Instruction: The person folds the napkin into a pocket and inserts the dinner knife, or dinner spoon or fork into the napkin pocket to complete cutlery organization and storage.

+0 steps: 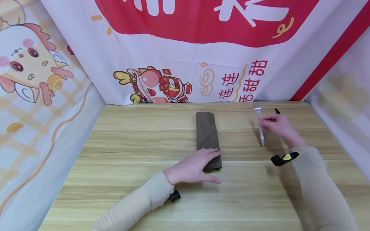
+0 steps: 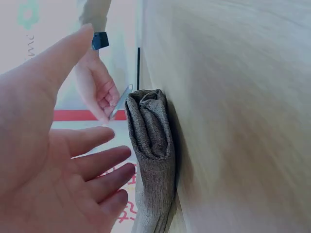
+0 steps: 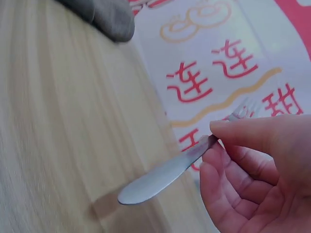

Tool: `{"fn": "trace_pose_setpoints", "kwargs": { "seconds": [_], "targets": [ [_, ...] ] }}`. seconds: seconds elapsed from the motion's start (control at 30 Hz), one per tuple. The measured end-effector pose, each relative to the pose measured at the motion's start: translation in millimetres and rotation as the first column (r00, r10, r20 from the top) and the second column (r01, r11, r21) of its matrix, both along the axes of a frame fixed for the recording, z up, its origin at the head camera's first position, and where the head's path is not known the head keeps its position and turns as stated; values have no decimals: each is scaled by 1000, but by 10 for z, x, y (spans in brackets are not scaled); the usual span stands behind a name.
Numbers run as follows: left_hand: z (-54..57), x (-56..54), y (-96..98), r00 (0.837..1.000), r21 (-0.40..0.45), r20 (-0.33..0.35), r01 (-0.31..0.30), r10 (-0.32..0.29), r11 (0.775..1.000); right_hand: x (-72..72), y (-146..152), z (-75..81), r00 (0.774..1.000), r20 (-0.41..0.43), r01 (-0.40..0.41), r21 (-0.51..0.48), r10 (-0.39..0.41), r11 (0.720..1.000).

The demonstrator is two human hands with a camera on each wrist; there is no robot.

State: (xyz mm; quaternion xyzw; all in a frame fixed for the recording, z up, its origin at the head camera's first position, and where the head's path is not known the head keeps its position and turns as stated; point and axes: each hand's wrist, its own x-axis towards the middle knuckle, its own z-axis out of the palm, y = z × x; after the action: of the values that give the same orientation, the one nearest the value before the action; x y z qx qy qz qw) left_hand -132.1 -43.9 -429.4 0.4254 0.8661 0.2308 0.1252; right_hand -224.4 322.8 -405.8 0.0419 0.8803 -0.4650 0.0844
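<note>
A dark brown cloth (image 1: 206, 128), folded into a long strip like a napkin, lies lengthwise on the wooden table. My left hand (image 1: 192, 165) is over its near end, fingers spread and thumb apart; in the left wrist view the fingers are beside the rolled cloth (image 2: 156, 165) without gripping it. To the right, my right hand (image 1: 280, 127) pinches a silver fork (image 1: 261, 138) between thumb and fingertips. The fork's tines point toward the back wall. Its broad handle end (image 3: 155, 182) hangs over the tabletop in the right wrist view.
Behind the right hand a thin black object (image 1: 277, 111) lies on the wooden table (image 1: 138, 138), mostly hidden. Printed cloth hangings (image 1: 179, 51) stand along the back and both sides. Each wrist wears a small black camera (image 1: 278, 160).
</note>
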Motion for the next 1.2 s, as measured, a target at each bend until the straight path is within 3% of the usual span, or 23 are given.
{"fn": "trace_pose_setpoints", "kwargs": {
  "seconds": [0.2,0.37,0.6,0.87,1.0,1.2],
  "targets": [
    [41,-90,47,995,193,84,-75,60,978,73,-265,146,998,-57,-25,-141,17,990],
    [52,-166,105,971,358,216,-179,105,917,153,-559,242,986,-150,-111,-247,76,963],
    [3,-241,214,912,511,397,-313,103,801,262,-996,277,965,-186,-242,-356,185,902],
    [-46,-257,212,826,567,555,-461,97,682,346,-1347,245,948,-198,-312,-412,251,856],
    [-48,-247,161,791,578,609,-488,51,654,367,-1442,217,947,-203,-315,-430,250,846],
    [-48,-237,90,780,568,623,-502,58,652,359,-1497,235,965,-186,-254,-464,187,848]
  ]
}}
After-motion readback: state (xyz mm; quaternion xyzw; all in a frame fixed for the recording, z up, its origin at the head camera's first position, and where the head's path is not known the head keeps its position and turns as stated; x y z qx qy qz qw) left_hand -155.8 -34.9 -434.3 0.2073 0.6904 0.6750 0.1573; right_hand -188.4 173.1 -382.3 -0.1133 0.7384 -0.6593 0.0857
